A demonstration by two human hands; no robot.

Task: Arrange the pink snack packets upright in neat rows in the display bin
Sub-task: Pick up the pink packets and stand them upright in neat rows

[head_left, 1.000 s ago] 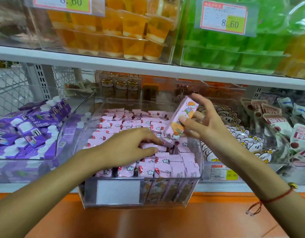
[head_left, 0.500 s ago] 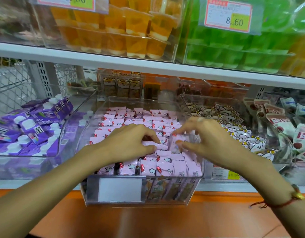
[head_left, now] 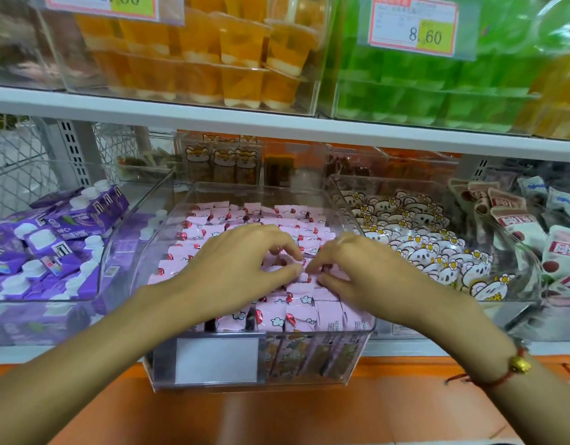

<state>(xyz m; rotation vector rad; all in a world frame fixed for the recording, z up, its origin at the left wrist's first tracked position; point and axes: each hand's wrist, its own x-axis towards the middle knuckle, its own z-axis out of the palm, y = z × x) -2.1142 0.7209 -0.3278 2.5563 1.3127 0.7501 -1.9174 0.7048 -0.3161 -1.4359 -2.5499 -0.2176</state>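
A clear plastic display bin (head_left: pixel 357 354) stands at the middle of the lower shelf, filled with several rows of pink snack packets (head_left: pixel 210 232) standing upright. My left hand (head_left: pixel 235 264) and my right hand (head_left: pixel 360 271) lie side by side over the bin's middle. Their fingertips meet and pinch the top edges of the pink packets there. The packet under the fingers is mostly hidden. Front-row packets (head_left: pixel 303 313) show clouds and red marks.
A bin of purple pouches (head_left: pixel 52 239) sits to the left, a bin of white flower-print packets (head_left: pixel 415 239) to the right. The upper shelf edge (head_left: pixel 277 120) runs overhead with orange and green jelly cups. An orange counter (head_left: pixel 309 415) lies below.
My right hand brought the raised pink packet down into the bin and pressed it among the rows. Both hands have drawn together over the middle.
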